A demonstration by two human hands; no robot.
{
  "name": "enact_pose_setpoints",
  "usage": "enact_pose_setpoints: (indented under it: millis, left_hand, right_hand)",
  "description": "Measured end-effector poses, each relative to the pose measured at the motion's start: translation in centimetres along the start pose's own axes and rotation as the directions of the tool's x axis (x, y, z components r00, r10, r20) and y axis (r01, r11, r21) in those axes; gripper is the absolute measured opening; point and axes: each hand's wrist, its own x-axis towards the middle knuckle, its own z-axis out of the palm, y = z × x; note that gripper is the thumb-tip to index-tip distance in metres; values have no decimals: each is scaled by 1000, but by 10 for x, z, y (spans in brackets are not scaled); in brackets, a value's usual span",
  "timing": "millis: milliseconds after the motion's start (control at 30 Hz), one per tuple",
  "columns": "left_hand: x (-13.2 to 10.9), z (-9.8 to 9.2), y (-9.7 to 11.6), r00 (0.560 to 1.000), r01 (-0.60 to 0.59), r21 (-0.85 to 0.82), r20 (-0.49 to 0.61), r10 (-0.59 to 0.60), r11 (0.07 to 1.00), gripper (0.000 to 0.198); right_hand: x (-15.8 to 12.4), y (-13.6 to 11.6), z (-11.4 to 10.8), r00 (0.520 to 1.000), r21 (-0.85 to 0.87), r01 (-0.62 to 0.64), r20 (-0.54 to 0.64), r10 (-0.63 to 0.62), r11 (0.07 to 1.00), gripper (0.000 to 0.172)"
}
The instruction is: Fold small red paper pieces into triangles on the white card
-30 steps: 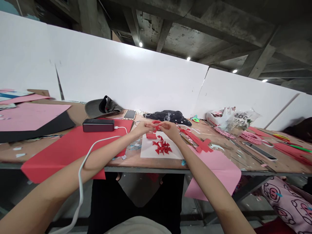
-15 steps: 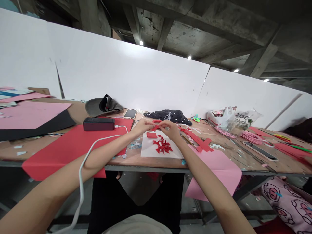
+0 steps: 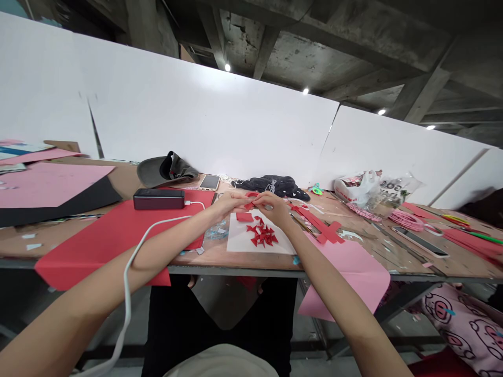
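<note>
Little has shifted since a second ago: both hands have stayed together, drifting only slightly above the white sheet (image 3: 241,245). Seen from the head camera, the left hand (image 3: 227,202) and right hand (image 3: 276,207) pinch a curled red paper strip (image 3: 252,195) between them. Each grip is narrow and closed on one end, just above the desk (image 3: 204,256). The strip looks light, thin and easily creased, so gentle fingertip holds at its ends suit it. Folded red pieces (image 3: 263,235) lie on the sheet below.
</note>
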Motion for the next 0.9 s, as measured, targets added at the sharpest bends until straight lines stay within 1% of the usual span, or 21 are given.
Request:
enact_pose_setpoints:
  millis: [67,133,233,300,400,567,667,800,900]
  left_hand:
    - [0,-1,-1,999,-18,57,-25,19,998,29]
    - [1,-1,-3,999,-38,111,-31,42,993,28]
    - [3,-2,-7,996,-78,182,-36,86,980,27]
    - [4,-2,-9,994,-96,211,-32,105,973,28]
    - [6,-4,-11,993,-110,223,-14,116,969,30]
    - [6,-4,-11,990,-133,204,-20,140,970,31]
    - [6,-3,-10,987,-148,214,-31,158,966,29]
    - [7,-2,-12,981,-170,275,-39,188,946,27]
    - [8,0,-14,967,-234,361,-12,256,903,26]
  right_hand:
    - [0,-3,0,999,46,-50,10,50,998,17]
    - [0,-3,1,987,118,-159,35,156,980,18]
    - [-1,2,4,946,212,-323,99,309,922,21]
    - [0,6,5,927,235,-375,110,359,897,23]
    - [1,9,6,915,271,-403,110,388,874,26]
    - [2,9,3,899,313,-436,118,421,843,31]
    - [2,10,2,900,301,-434,107,422,849,30]
    - [1,13,3,908,271,-418,107,404,867,26]
    - [1,14,5,920,222,-391,99,378,893,19]
